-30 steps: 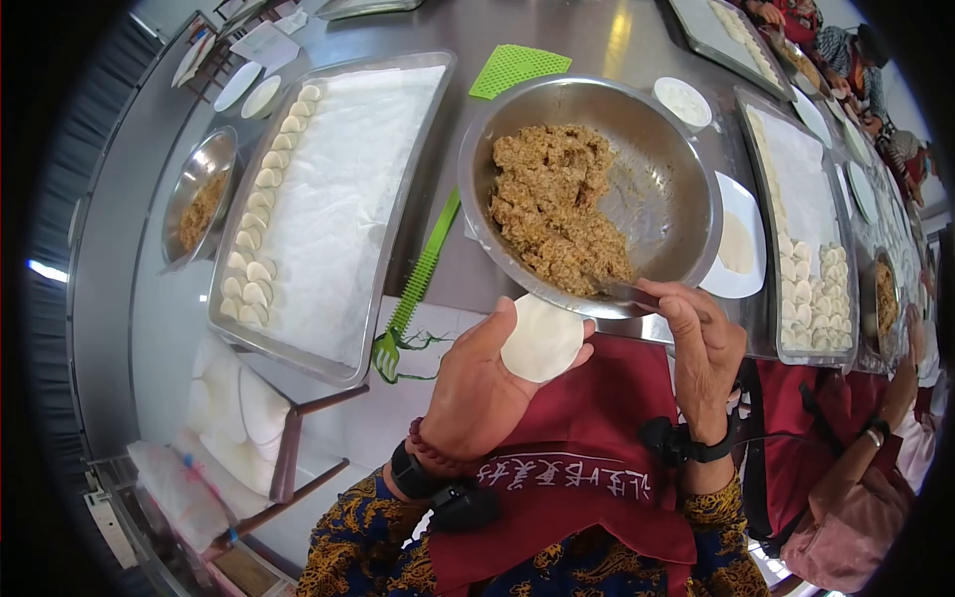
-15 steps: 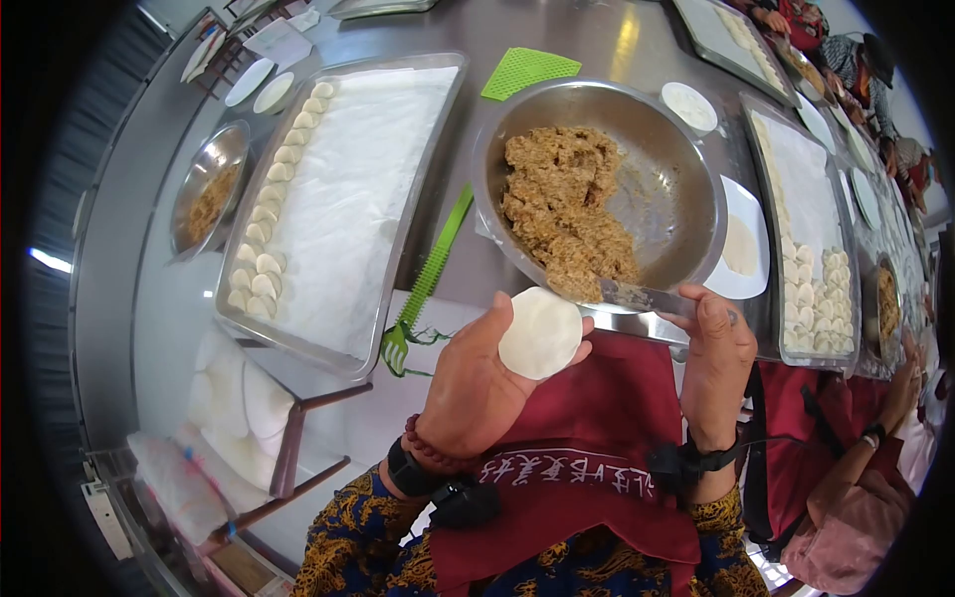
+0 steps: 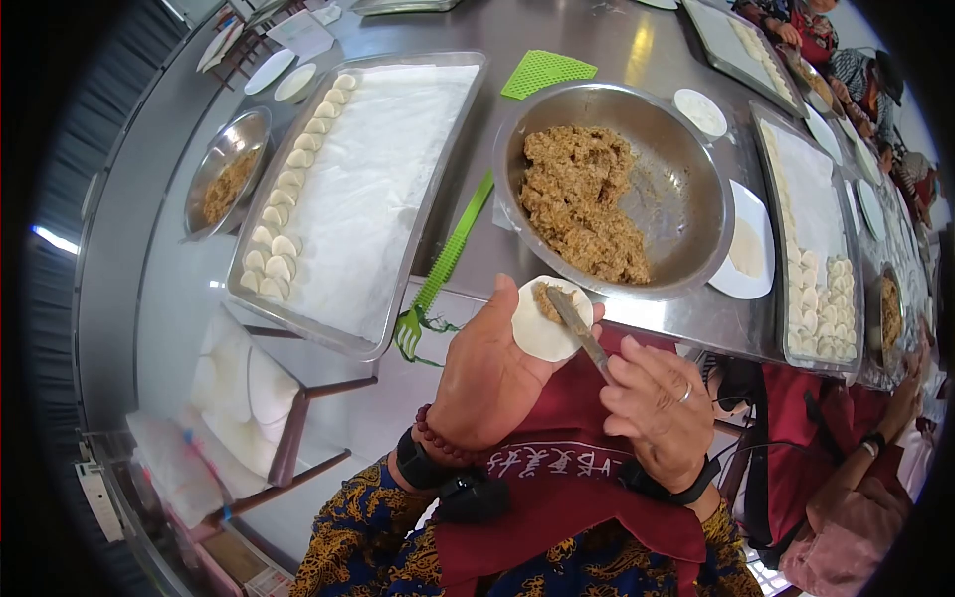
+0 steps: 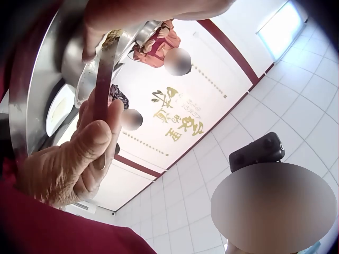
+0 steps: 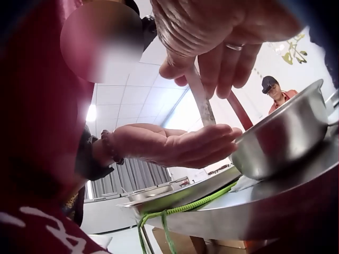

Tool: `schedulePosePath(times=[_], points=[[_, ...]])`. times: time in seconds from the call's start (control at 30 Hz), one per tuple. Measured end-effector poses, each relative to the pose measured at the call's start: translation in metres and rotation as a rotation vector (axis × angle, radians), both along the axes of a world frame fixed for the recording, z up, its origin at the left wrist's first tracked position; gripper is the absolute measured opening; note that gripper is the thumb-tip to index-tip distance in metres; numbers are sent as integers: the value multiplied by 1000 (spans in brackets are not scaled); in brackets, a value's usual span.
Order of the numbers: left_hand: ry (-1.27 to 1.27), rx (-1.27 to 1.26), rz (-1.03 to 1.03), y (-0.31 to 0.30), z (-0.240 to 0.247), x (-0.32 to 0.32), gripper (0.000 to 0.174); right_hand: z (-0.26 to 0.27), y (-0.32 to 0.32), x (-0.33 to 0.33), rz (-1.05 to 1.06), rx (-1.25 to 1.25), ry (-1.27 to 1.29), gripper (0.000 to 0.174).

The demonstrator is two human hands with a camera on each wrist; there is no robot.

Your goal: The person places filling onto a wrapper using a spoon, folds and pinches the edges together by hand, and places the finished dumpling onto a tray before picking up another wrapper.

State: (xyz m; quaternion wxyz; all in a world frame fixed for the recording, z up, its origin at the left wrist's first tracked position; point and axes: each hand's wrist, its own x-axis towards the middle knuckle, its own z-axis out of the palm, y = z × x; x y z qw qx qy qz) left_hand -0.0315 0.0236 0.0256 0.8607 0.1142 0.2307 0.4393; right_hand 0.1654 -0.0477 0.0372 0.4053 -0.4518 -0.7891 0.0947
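1. Brushed steel tabletop [image 3: 607, 40] fills the head view and runs off toward 1 o'clock, where other people work at further trays.
2. At the centre of that view the left hand [image 3: 487, 378] lies palm up. Its fingers are nearly straight and only slightly cupped, and they carry a round white dough wrapper [image 3: 542, 333].
3. The wrapper lies flat and face up, thin, pale and smooth, with a small dab of brown filling [image 3: 544, 298] near its 12 o'clock edge.
4. The right hand [image 3: 652, 403], at 4 o'clock from the wrapper, pinches a narrow flat metal spatula [image 3: 577, 331] between curled fingers and thumb. A ring shows on one finger.
5. The spatula's long axis runs from 5 o'clock to 11 o'clock. Its tip points to 11 o'clock and rests on the dab, and the blade crosses the wrapper's face.
6. A large round steel bowl [image 3: 696, 189] sits on the table just beyond the wrapper at 12 o'clock. It holds a heap of brown minced filling [image 3: 582, 194] on its left side.
7. At 10 o'clock lies a long steel tray lined with white paper [image 3: 378, 179], with folded white dumplings [image 3: 284, 214] in a row along its far edge.
8. A green plastic fork-shaped tool [image 3: 443, 269] lies between tray and bowl, prongs toward 7 o'clock.
9. White Chinese characters [image 3: 562, 463] run across the red apron [image 3: 567, 517], upside down in the head view; I cannot read them. Gold characters [image 4: 175, 114] show on the wall in the left wrist view, also unreadable to me.
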Motion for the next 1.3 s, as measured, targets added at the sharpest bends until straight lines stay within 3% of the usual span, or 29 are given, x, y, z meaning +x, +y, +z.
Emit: schedulePosePath(times=[0.1, 0.23, 0.43, 0.5, 0.53, 0.6, 0.63, 0.7, 0.8, 0.9, 1.03, 1.13, 1.2, 1.3], points=[[1, -31, 21, -2, 2, 1, 57, 0, -6, -2, 74, 54, -218, 29], [4, -30, 24, -3, 0, -1, 57, -1, -13, -1, 118, 73, -275, 28], [420, 200, 13, -3, -8, -4, 47, 15, -14, 14, 136, -40, -153, 19], [827, 701, -22, -5, 5, -10, 43, 18, -14, 18, 75, -64, 82, 14], [827, 700, -24, -5, 9, -10, 43, 18, -12, 16, 73, -65, 83, 14], [1081, 774, -216, -4, 14, -10, 48, 17, -5, 8, 2, -18, 82, 13], [1082, 775, -220, -4, 9, -8, 48, 10, -1, 6, 8, 4, 90, 15], [152, 112, -59, -6, -4, -5, 55, -3, 2, 5, 24, -4, 59, 16], [52, -31, -27, -2, -2, -5, 61, -5, 0, 8, 52, -34, 15, 18], [181, 173, -19, -3, -9, -5, 61, 0, -5, 17, 54, -73, 53, 19], [142, 126, -6, -1, -8, -1, 59, -5, -4, 19, -65, -78, 163, 20], [121, 97, 8, 1, -6, -1, 58, -6, 0, 15, -32, -109, 115, 19], [48, -77, 36, 4, -5, 0, 59, 0, -1, 17, -22, -124, 120, 15], [116, 34, 8, 3, -9, 2, 59, 0, -1, 32, -35, -152, 212, 9]])
